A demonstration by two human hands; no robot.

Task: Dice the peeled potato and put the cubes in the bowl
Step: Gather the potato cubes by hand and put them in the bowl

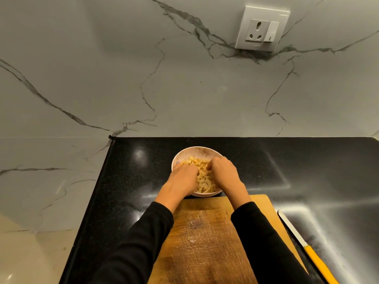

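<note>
Head view, both hands over the bowl; bowl is pale, speckled, standing on the black countertop just beyond the far edge of the wooden cutting board, its near rim touching or nearly touching that edge; cannot tell which.

Potato cubes lie heaped inside the bowl, pale yellow, filling most of the visible interior; no cubes seen on the board, only faint wet marks and scoring at its centre.

Left hand reaches in from the left side of the bowl, back of hand up, fingers bent down into the cubes; fingertips hidden, so cannot tell whether it grasps any. Right hand reaches in from the right side, knuckles up, fingers curled down among the cubes; tips likewise hidden; grip cannot be told. Both forearms in black sleeves cross over the board.

Knife with yellow handle lies on the countertop just right of the board, blade pointing away from the person; untouched by either hand.

White wall socket with switch on the marble backsplash, upper right.
</note>
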